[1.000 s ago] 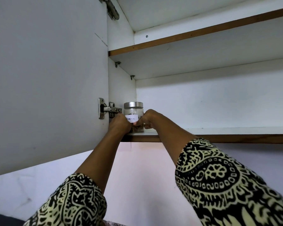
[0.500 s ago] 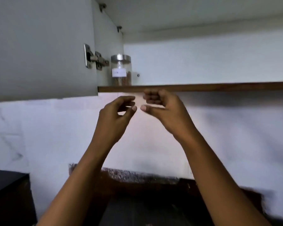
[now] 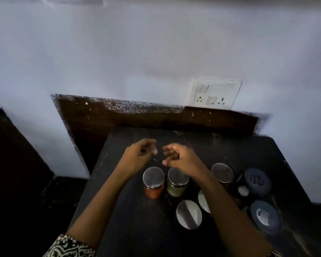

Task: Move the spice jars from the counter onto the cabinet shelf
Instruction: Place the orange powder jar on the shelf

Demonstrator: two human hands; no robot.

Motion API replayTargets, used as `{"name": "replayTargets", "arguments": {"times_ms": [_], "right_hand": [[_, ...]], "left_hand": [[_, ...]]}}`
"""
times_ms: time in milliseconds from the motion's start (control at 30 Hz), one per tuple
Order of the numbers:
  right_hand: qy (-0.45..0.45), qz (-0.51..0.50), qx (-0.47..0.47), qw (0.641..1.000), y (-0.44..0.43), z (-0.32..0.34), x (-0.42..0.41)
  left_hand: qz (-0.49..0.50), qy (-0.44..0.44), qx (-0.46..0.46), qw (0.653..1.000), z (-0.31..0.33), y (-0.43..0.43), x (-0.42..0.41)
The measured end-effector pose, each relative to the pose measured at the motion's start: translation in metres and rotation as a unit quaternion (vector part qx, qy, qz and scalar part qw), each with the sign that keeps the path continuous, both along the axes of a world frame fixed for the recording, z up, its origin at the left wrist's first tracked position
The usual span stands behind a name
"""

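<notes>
Counter (image 3: 127,216), jars (image 3: 153,177) (steel-lidded), left hand (image 3: 139,155), right hand (image 3: 181,158)

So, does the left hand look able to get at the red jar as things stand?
Probably yes. The left hand holds nothing and hovers just beyond the red jar, with nothing between them. The right forearm crosses the pale jar beside it, not this one.

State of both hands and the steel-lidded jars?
Left hand: empty, loosely curled.
Right hand: empty, loosely curled.
Red-spice jar: upright, lidded, on counter.
Pale-spice jar: upright, lidded.
Rear-right jar: lidded.
Front jar: lidded.
Jar behind right forearm: lidded, partly hidden.
</notes>
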State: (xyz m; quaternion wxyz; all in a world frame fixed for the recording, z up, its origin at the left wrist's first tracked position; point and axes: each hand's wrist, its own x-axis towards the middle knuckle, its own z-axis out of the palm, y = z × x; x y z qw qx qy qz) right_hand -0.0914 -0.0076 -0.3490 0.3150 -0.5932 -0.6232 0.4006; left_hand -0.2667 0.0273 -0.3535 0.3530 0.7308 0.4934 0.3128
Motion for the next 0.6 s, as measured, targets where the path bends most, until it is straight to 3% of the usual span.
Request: {"name": "replayTargets", "arguments": {"times_ms": [133, 267, 467, 600], "right_hand": [[-0.175, 0.017, -0.051, 0.983, -0.003, -0.057, -0.011], [-0.257, 0.056, -0.051, 0.963, 0.002, -0.077, -0.024], [-0.348, 0.080, -0.049, 0.933, 0.017, -0.084, -0.030], [-0.326, 0.076, -0.018, 0.942, 0.014, -0.080, -0.028]], "left_hand": [[-0.063, 0.138, -0.067, 0.986, -0.055, -0.007, -0.003], [-0.093, 0.214, -0.103, 0.967, -0.090, -0.009, -0.004], [-0.028, 0.154, -0.083, 0.984, -0.111, -0.008, -0.006], [-0.019, 0.120, -0.058, 0.991, -0.104, -0.005, -0.013]]}}
